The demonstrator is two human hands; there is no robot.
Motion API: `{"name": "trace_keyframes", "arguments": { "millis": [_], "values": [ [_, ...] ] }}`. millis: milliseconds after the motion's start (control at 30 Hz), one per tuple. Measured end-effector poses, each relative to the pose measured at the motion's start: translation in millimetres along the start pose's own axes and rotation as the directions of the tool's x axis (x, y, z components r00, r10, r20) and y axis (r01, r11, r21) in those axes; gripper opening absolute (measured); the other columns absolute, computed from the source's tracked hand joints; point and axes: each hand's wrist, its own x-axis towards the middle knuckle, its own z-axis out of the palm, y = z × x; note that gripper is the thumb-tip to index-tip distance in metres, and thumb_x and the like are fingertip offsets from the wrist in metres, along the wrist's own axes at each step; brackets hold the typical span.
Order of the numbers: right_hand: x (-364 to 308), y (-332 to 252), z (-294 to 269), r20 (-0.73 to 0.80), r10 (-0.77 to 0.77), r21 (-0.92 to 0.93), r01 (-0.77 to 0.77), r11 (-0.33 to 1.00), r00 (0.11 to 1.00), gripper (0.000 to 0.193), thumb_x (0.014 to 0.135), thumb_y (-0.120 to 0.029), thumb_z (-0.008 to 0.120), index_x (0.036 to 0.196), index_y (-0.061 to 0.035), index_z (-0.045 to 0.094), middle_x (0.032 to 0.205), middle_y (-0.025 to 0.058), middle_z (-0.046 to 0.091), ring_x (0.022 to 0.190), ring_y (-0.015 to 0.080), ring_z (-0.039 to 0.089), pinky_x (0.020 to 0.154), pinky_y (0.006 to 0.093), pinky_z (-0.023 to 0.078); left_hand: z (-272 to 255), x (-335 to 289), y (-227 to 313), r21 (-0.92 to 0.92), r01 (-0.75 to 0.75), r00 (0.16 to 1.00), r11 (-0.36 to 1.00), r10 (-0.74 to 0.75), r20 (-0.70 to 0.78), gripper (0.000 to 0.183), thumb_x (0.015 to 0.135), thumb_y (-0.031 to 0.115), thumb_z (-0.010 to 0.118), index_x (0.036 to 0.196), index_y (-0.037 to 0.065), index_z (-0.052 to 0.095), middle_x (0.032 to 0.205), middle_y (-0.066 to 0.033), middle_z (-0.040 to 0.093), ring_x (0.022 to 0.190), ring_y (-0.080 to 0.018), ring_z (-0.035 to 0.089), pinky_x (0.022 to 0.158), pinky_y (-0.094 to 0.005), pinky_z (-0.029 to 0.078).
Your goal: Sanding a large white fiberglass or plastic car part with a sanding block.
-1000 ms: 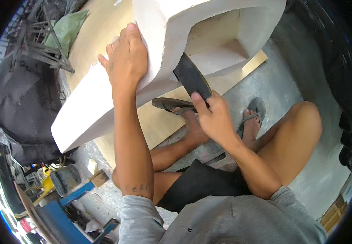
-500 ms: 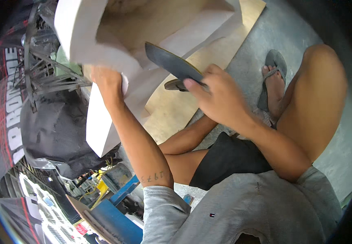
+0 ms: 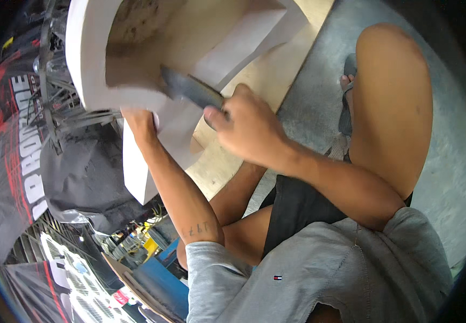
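A large white hollow shell (image 3: 85, 59) with a wide opening and a brownish inside stands tilted before me. My left hand (image 3: 140, 123) grips it at its near left edge; the fingers are mostly hidden by the shell. In my closed right hand (image 3: 250, 125) is a flat, dark grey, blade-like tool (image 3: 203, 92), blurred by motion. Its far end points left, over the near rim of the opening. Whether the tool touches the rim, I cannot tell.
Under the shell lies a tan board (image 3: 292, 70) on the grey concrete floor (image 3: 308, 124). Black-covered equipment (image 3: 93, 172) and a metal frame (image 3: 77, 116) stand close on the left. A blue metal piece (image 3: 163, 285) is at lower left. My bent knee (image 3: 392, 81) rises on the right.
My right hand has moved left with the tool, whose far end now lies nearer the opening's near rim. My left hand keeps its hold. The whole view has shifted slightly.
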Motion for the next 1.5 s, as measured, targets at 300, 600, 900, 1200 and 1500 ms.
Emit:
{"name": "trace_keyframes", "arguments": {
  "millis": [300,600,900,1200,1500],
  "values": [
    [15.2,1.7,5.4,-0.014,0.008,-0.041,-0.009,0.999,1.000,0.045,0.096,-0.035,0.065,0.079,0.0072,0.068,0.078,0.0241,0.063,0.076,0.0380,0.066,0.072,0.0464,0.051,-8.9,9.1,19.3,0.146,0.194,0.972,0.970,-0.210,0.104,0.047,0.102,0.031,0.036,0.128,0.005,0.065,0.134,-0.0209,0.063,0.126,-0.0425,0.055,0.111,-0.0513,0.034],
    [25.0,19.8,-3.2,0.032,0.231,0.025,-0.232,0.972,0.972,0.051,0.097,-0.035,0.066,0.067,0.0058,0.060,0.057,0.0106,0.055,0.053,0.0191,0.053,0.052,0.0420,0.040,-14.8,12.5,93.0,-0.128,0.389,0.920,0.912,-0.378,0.106,0.066,0.106,0.046,0.015,0.142,0.006,0.054,0.143,-0.0198,0.058,0.140,-0.0419,0.043,0.120,-0.0599,0.009],
    [34.0,30.1,-29.9,0.179,0.140,-0.060,-0.131,0.990,0.974,0.049,0.097,-0.037,0.065,0.074,0.0063,0.065,0.061,0.0184,0.057,0.061,0.0284,0.058,0.063,0.0411,0.046,-19.4,4.0,72.9,-0.134,0.412,0.911,0.901,-0.405,0.076,0.064,0.108,0.046,0.022,0.143,0.004,0.054,0.145,-0.0225,0.054,0.142,-0.0407,0.042,0.121,-0.0551,0.013],
    [12.5,-5.5,-122.1,-0.122,0.154,0.219,-0.125,0.968,0.980,0.043,0.101,-0.035,0.064,0.080,0.0017,0.063,0.078,-0.0004,0.053,0.067,0.0067,0.046,0.057,0.0275,0.036,-26.7,-111.0,179.9,-0.416,-0.144,0.827,0.898,-0.122,-0.549,0.022,0.089,0.004,0.066,0.110,-0.004,0.067,0.085,-0.0121,0.067,0.075,-0.0245,0.065,0.074,-0.0335,0.051],
    [16.6,-0.1,-123.9,-0.004,0.240,0.117,-0.238,0.964,0.971,0.043,0.102,-0.035,0.064,0.077,0.0001,0.059,0.066,-0.0022,0.048,0.057,0.0069,0.044,0.053,0.0277,0.036,62.1,-65.7,211.6,-0.088,0.641,0.710,0.763,-0.545,0.445,0.096,0.090,0.034,0.065,0.161,-0.001,0.009,0.101,-0.0259,0.071,0.091,-0.0399,0.070,0.081,-0.0459,0.055]
  ]
}}
